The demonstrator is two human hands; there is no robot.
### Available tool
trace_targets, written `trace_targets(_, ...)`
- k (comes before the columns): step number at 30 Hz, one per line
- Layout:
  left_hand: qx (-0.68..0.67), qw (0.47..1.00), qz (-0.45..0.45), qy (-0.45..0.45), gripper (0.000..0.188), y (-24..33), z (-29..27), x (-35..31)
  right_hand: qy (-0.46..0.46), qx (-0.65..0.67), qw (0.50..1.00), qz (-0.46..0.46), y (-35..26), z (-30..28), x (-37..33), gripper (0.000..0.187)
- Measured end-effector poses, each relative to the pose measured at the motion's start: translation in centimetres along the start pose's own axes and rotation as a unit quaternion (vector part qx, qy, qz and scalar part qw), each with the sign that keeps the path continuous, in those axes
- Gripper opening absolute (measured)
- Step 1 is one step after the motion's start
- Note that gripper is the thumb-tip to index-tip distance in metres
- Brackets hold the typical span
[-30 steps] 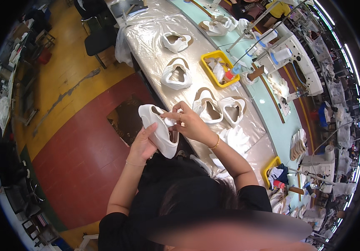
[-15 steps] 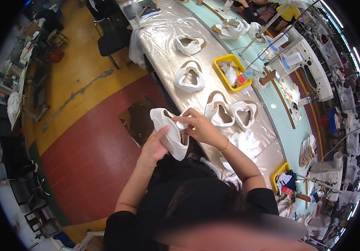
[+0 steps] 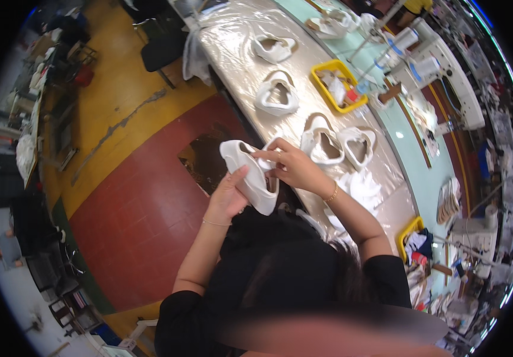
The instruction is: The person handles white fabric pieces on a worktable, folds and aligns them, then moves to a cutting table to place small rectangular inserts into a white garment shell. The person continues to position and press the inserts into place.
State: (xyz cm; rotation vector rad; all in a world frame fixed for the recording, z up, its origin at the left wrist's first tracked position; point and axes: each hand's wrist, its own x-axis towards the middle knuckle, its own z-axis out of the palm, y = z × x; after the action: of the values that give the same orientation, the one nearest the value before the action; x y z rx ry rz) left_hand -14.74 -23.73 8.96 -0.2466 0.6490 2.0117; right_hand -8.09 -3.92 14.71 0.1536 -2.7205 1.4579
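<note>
Head view looks down on a person in a black top holding a white shoe upper [image 3: 250, 175] in both hands, just left of picture centre, above a red floor [image 3: 143, 220] and clear of the bench [image 3: 250, 59]. The left hand [image 3: 229, 193] grips the upper from about 7 o'clock, palm under it and thumb lying up along its side, fingers closed round the lower end. The right hand [image 3: 292, 166] comes in from 4 o'clock; its fingertips [image 3: 265, 156] are pinched together on the upper's top edge near the opening. A thin bracelet sits on each wrist.

At 1 o'clock from the hands, two more white uppers [image 3: 322, 143] [image 3: 357, 146] lie side by side on the bench, close to the right hand but not touching it. Further along at 12 o'clock lie another upper [image 3: 277, 95] and one beyond it [image 3: 274, 47], well apart from the hands. A yellow tray [image 3: 319, 68] with small pieces in it sits at 1 o'clock, past the pair. A second yellow tray [image 3: 408, 229] is at 4 o'clock, beside the right elbow. Clear plastic sheeting covers the bench top. A sewing machine [image 3: 441, 65] stands at 2 o'clock on the far side of the bench. A black chair [image 3: 161, 50] stands at 11 o'clock on the yellow floor.
</note>
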Motion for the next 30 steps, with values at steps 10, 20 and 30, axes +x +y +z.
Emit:
trace_targets(10, 0.009, 1.0, -0.022, 0.017, 0.053, 0.0, 0.8, -0.3, 0.008, 0.0, 1.0, -0.003, 0.4, 0.0, -0.4, 0.049)
trace_targets(20, 0.007, 1.0, 0.009, -0.005, 0.051, 0.0, 1.0, -0.1, 0.02, -0.011, 1.0, -0.001, 0.3, 0.0, -0.1, 0.054)
trace_targets(30, 0.031, 0.997, 0.063, 0.01, 0.053, 0.1, 1.8, 0.0, -0.004, 0.001, 1.0, 0.005, -0.2, -0.4, 0.1, 0.065)
